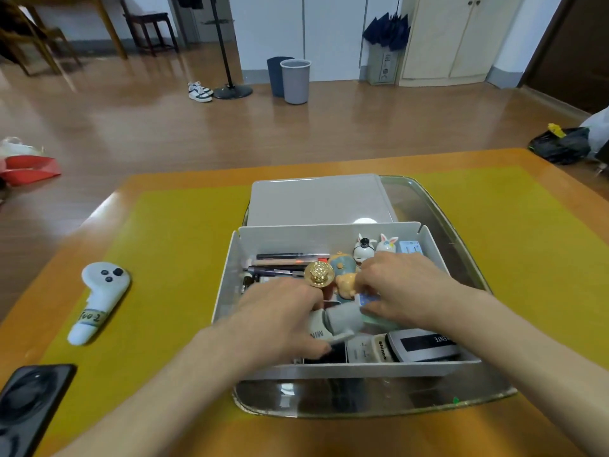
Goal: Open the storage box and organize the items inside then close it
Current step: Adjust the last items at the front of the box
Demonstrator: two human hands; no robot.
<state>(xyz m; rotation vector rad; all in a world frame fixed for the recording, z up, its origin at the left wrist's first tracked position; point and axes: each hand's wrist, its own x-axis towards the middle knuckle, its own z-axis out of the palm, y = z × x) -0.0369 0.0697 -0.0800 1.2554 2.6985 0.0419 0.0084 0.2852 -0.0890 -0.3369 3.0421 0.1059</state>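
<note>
One storage box [329, 366], one lid [316, 201], one tray [438, 209], one controller [99, 300], one phone [29, 404], two bins [295, 80], two hands [280, 319].

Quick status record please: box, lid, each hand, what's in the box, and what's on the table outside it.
box: white box open, sitting in a clear tray
lid: off, lying behind the box
left hand: inside the box, gripping a grey cylinder
right hand: inside the box, fingers on a small blue-white item; grip unclear
contents: pens at the left rear, gold knob, figurines, devices at the near right
outside: white controller, black phone on the yellow mat
task: organizing under way, box not yet closed
</note>
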